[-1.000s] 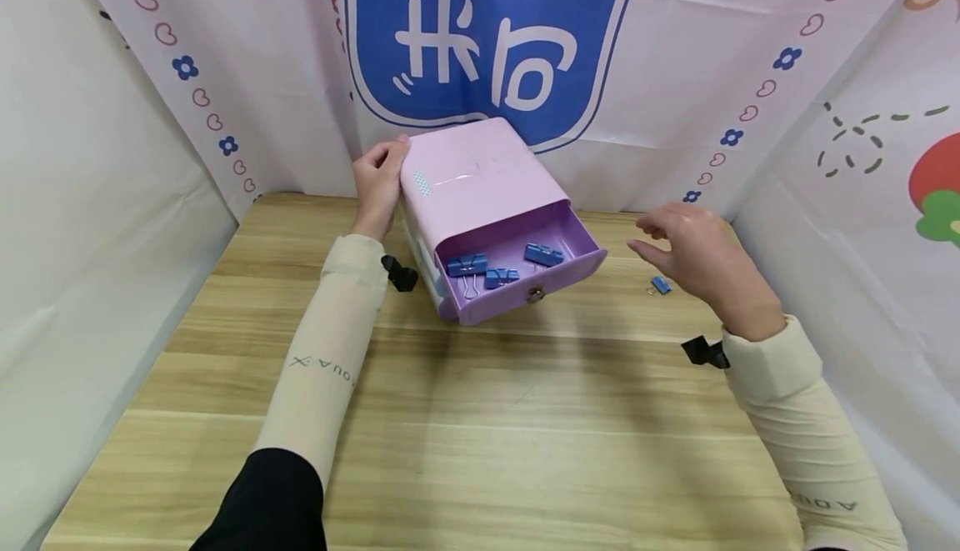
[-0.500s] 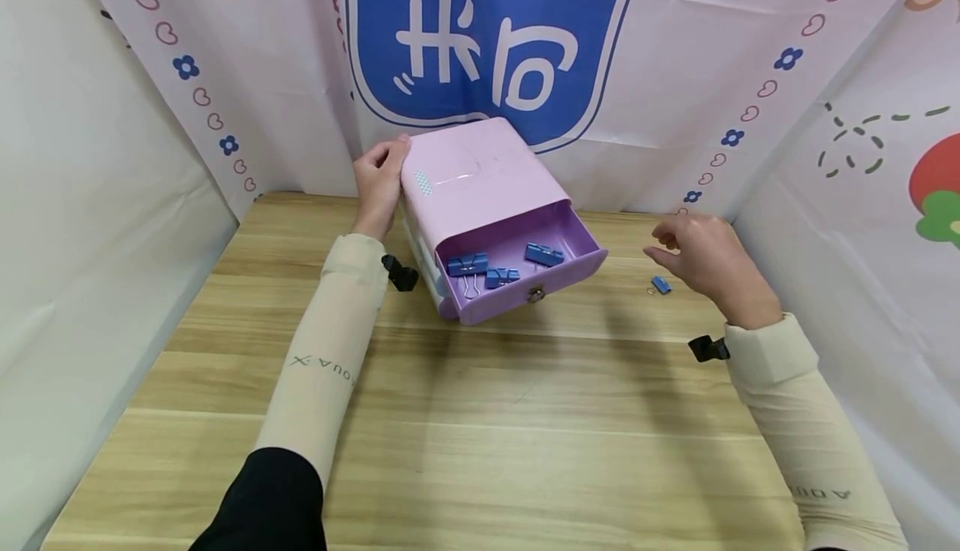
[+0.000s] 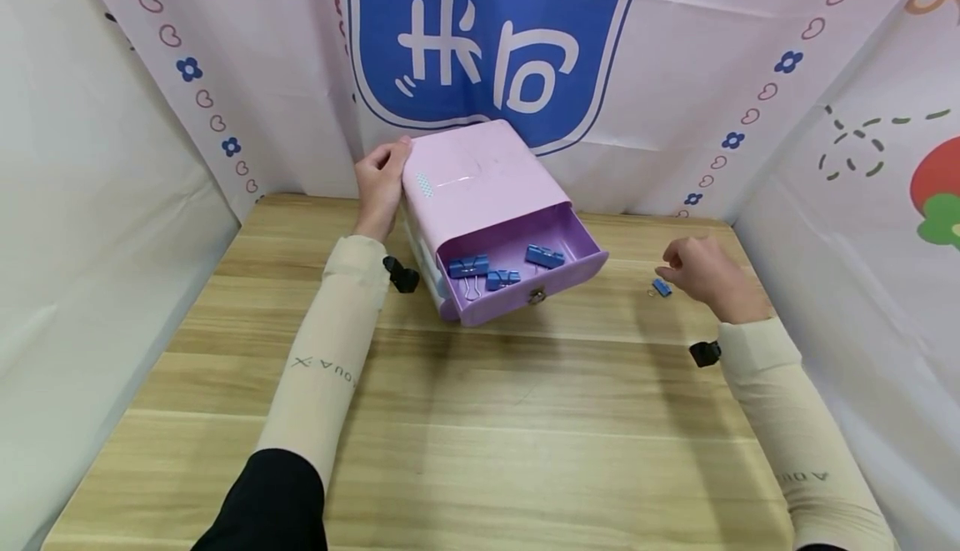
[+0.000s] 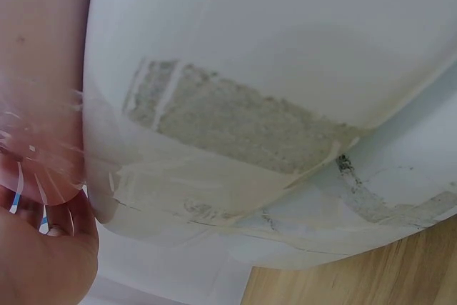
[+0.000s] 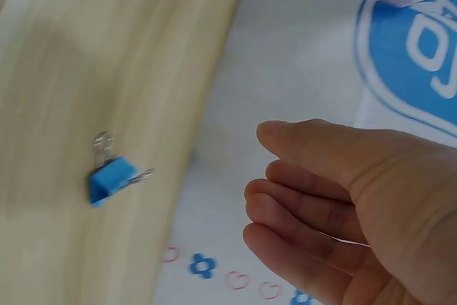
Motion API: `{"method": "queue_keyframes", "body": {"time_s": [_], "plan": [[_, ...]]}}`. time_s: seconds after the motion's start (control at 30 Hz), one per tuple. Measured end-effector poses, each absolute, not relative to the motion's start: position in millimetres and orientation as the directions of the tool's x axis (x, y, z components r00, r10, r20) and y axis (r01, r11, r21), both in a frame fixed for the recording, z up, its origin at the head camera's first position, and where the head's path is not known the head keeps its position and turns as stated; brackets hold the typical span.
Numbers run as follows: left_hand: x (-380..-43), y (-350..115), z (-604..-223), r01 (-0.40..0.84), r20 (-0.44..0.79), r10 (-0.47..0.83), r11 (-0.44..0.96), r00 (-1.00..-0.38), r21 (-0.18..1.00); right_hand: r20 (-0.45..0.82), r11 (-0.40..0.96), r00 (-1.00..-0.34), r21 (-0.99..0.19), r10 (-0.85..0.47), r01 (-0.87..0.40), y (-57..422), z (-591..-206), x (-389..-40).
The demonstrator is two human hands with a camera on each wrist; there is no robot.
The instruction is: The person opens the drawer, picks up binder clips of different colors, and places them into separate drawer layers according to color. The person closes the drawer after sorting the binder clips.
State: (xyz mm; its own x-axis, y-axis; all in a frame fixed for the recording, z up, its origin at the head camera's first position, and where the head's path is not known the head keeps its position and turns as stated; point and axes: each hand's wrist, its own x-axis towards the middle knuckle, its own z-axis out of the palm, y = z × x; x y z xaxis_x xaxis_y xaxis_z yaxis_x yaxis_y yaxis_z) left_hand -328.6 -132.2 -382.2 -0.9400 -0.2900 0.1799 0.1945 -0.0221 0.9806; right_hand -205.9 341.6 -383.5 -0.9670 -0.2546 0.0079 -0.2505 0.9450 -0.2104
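Note:
A pink drawer box (image 3: 480,176) stands at the back of the table with its purple drawer (image 3: 585,263) pulled out. Several blue binder clips (image 3: 544,257) lie in the drawer. My left hand (image 3: 380,188) grips the box's rear left corner; in the left wrist view its fingers (image 4: 68,216) curl at the edge of the box's pale side (image 4: 271,26). My right hand (image 3: 708,276) hovers with loosely bent fingers and nothing in them, just beyond and right of a small blue binder clip (image 3: 662,288). The right wrist view shows that clip (image 5: 113,178) on the wood, apart from the fingertips.
The wooden table (image 3: 480,434) ends at a hanging white cloth (image 3: 645,117) with a blue emblem close behind the box. White printed panels (image 3: 847,226) close in the right side, and another panel (image 3: 90,226) the left.
My right hand has moved right and down, from beside the drawer to close by the small clip on the table. My left hand, the box and the drawer stay put.

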Motion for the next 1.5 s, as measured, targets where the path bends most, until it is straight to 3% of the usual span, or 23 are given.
{"method": "queue_keyframes", "body": {"time_s": [0.5,0.77,1.5], "plan": [[-328,-133,-382,0.21,0.195,-0.294,-0.023,-0.936,0.977,-0.093,0.961,-0.978,-0.225,-0.189,-0.164,363,-433,-226],[-327,-133,-381,0.217,0.201,-0.293,-0.022,-0.935,0.976,-0.093,0.961,-0.975,-0.213,-0.202,-0.178,364,-447,-231],[-327,-133,-382,0.208,0.194,-0.295,-0.016,-0.936,0.978,0.022,0.954,-0.978,-0.218,-0.206,-0.205,365,-412,-234]]}}
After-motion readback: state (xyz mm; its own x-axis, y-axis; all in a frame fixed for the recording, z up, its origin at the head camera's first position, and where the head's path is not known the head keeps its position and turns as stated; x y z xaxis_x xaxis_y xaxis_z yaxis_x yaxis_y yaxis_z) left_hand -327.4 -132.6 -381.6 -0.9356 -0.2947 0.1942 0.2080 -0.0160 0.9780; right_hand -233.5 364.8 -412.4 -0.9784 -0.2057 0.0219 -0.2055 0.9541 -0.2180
